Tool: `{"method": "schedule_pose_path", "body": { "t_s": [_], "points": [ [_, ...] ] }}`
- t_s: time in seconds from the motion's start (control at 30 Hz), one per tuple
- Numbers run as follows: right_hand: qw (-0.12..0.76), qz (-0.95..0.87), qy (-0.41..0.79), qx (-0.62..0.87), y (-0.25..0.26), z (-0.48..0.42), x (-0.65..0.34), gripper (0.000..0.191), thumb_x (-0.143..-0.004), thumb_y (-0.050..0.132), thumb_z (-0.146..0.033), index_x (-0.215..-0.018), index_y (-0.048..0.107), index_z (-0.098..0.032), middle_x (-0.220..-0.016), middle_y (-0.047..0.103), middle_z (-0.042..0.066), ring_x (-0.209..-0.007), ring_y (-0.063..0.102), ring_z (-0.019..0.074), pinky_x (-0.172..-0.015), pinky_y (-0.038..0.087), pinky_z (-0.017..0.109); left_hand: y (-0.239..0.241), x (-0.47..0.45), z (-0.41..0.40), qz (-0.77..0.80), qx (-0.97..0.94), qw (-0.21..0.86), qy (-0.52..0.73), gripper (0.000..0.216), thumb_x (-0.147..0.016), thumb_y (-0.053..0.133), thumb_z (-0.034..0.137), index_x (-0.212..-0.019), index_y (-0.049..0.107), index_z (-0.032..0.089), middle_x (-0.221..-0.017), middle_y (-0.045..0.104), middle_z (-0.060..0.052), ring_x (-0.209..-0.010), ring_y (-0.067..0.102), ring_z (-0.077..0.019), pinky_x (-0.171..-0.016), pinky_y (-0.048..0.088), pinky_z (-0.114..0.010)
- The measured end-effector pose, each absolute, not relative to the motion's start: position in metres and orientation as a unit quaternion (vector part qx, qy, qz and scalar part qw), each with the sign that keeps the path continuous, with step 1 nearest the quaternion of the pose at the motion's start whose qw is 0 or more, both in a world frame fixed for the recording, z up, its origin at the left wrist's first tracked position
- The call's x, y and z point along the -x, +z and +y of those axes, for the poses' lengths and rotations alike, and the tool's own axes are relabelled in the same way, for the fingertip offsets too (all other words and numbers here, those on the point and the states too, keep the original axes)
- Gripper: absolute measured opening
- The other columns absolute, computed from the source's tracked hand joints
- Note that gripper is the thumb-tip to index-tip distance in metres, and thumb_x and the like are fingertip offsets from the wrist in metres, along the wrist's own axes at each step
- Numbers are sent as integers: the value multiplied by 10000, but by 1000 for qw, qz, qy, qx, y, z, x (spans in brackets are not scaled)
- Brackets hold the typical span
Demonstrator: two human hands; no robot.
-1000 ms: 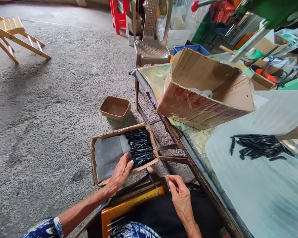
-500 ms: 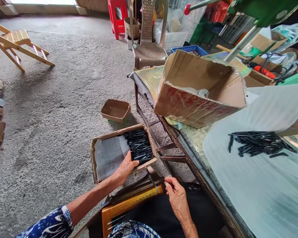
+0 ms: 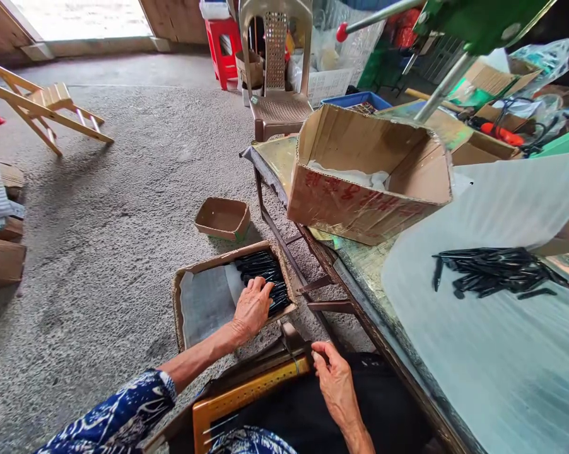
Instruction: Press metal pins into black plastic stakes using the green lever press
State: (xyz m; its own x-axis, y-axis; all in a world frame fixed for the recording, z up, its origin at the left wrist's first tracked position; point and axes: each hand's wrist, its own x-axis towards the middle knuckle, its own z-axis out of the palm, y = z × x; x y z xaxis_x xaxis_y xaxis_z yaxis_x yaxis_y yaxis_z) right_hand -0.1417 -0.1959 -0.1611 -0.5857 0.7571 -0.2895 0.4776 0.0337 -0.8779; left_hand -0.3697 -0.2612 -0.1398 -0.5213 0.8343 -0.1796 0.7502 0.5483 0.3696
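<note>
A flat cardboard tray [image 3: 181,277] lies on the floor by my knees, lined with grey sheet and stacked at its right end with black plastic pieces [image 3: 260,267]. My left hand [image 3: 253,307] reaches into it, fingers curled down onto the black pieces. My right hand [image 3: 330,376] rests at the edge of the wooden stool [image 3: 240,395], fingers pinched together; what it holds, if anything, I cannot make out. A loose heap of black pieces [image 3: 495,270] lies on the white sheet [image 3: 478,353] covering the table.
A large open carton [image 3: 367,173] sits on the table's far end. A small empty cardboard box [image 3: 222,219] stands on the floor past the tray. A plastic chair [image 3: 277,75], red stool [image 3: 224,44] and wooden folding chair [image 3: 48,110] stand farther off. A green press [image 3: 474,28] overhangs the table.
My left hand moved from the tray's grey liner rightward onto the stacked black pieces. My right hand stayed at the stool edge. The view tilted upward.
</note>
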Motion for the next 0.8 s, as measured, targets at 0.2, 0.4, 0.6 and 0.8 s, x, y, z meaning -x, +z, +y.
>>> {"method": "schedule_pose_path", "body": {
  "t_s": [0.2, 0.4, 0.6, 0.8],
  "points": [
    [124, -704, 547, 435, -161, -195, 143, 240, -809, 479, -333, -847, 652, -172, -796, 671, 83, -638, 603, 192, -535, 492, 279, -146, 369, -261, 844, -508, 163, 56, 387, -866, 435, 108, -1226, 551, 187, -1087, 562, -110, -1005, 487, -269, -825, 444, -398],
    [94, -704, 554, 435, -163, -194, 145, 274, -808, 454, -363, -853, 642, -168, -811, 668, 95, -608, 587, 196, -524, 489, 298, -150, 366, -258, 835, -527, 151, 51, 468, -846, 382, 65, -1284, 517, 159, -1112, 552, -150, -1034, 486, -284, -836, 431, -415],
    [99, -694, 560, 442, -168, -196, 138, 290, -818, 464, -379, -891, 647, -166, -825, 669, 95, -653, 604, 205, -536, 494, 293, -151, 370, -272, 838, -489, 133, 203, 414, -860, 380, 121, -1252, 495, 189, -1132, 530, -120, -1047, 492, -250, -926, 437, -428],
    [110, -678, 571, 449, -169, -195, 139, 260, -807, 507, -372, -870, 659, -170, -805, 666, 84, -638, 608, 197, -520, 505, 280, -156, 383, -305, 869, -265, 130, 397, 286, -825, 428, 260, -1098, 459, 178, -1071, 519, -111, -1025, 524, -242, -933, 440, -447]
  ]
}}
